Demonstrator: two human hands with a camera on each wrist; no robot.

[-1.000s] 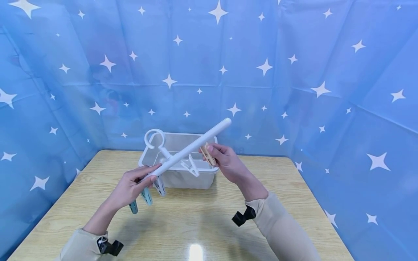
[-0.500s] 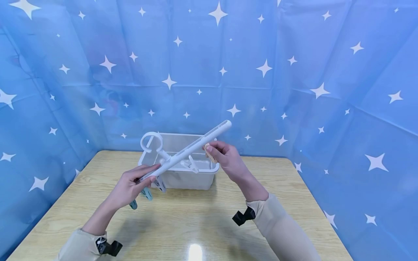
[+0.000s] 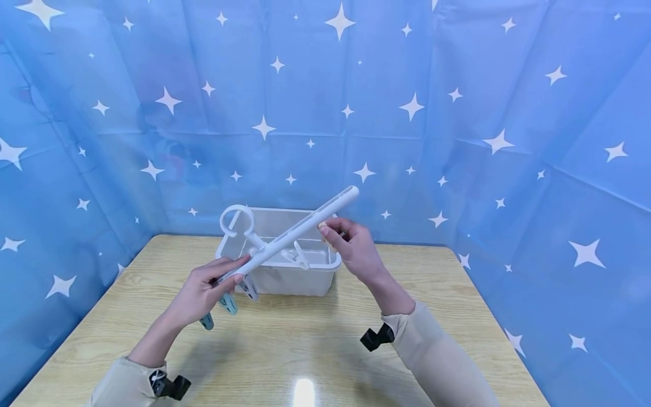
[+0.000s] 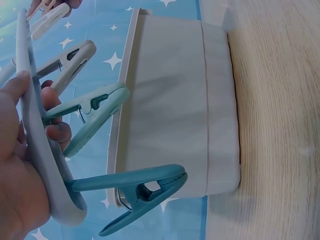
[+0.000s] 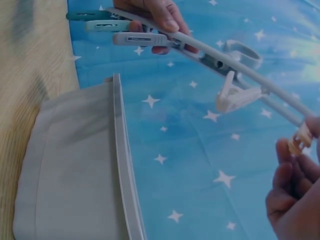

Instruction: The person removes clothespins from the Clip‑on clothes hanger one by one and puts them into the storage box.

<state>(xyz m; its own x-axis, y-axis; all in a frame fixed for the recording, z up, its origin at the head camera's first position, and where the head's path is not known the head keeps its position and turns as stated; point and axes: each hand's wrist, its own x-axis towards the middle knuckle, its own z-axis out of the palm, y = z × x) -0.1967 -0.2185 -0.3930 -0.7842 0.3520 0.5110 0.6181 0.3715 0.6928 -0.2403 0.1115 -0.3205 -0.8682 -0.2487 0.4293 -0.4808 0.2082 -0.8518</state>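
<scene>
A white plastic clip hanger (image 3: pixel 305 225) with a round hook is held tilted, its right end raised. My left hand (image 3: pixel 200 291) grips the bar near its lower end. Beside those fingers hang a dark teal clip (image 4: pixel 140 182), a light green clip (image 4: pixel 97 117) and a grey clip (image 4: pixel 70 65). A white clip (image 5: pixel 235 98) hangs past the hook. Close to the raised end, my right hand (image 3: pixel 358 251) pinches a tan clip (image 5: pixel 301 139), which touches or nearly touches the slotted bar; whether it is attached I cannot tell. Fingers hide most of it in the head view.
Behind and below the hanger stands a light grey plastic bin (image 3: pixel 290 281) on the wooden table (image 3: pixel 305 339). Its visible inside is partly covered by the bar. A blue star-patterned curtain (image 3: pixel 315 113) encloses the back and sides.
The bar has rolled so its slots now face the head camera, and the hook shifted slightly left. The tan clip has turned and is now mostly hidden behind the right fingers.
</scene>
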